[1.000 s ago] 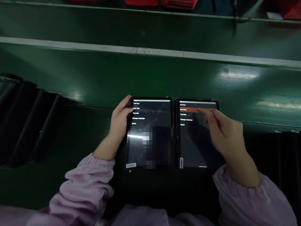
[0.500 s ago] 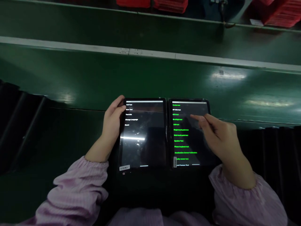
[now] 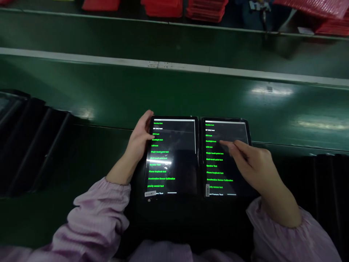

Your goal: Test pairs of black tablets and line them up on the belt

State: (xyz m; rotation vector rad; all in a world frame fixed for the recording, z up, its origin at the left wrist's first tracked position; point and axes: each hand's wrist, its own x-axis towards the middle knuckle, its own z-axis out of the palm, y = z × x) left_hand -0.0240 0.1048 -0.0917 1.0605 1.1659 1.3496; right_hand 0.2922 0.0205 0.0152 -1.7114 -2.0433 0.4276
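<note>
Two black tablets lie side by side on a dark surface before me, both showing lists of mostly green test names. My left hand (image 3: 141, 136) grips the left tablet (image 3: 182, 160) by its upper left edge, thumb over the screen and fingers around the side. Over the right tablet (image 3: 234, 134), my right hand (image 3: 252, 162) points with its index finger stretched out near the "Backlight test" line; the other fingers curl in and hold nothing. Whether that fingertip touches the glass I cannot tell. Small barcode labels sit at the lower left corners of both tablets.
Dark upright slabs stand in a row at left (image 3: 35, 142), with similar dark shapes (image 3: 327, 182) at right. A pale strip (image 3: 109, 61) crosses the green bench (image 3: 114, 87). Beyond it, stacks of red sheets or pouches (image 3: 205, 10) rest along the far side.
The left tablet's screen has switched from a short white menu to the green test list. My left thumb has slid lower on its edge; my right fingertip sits slightly lower on the right screen.
</note>
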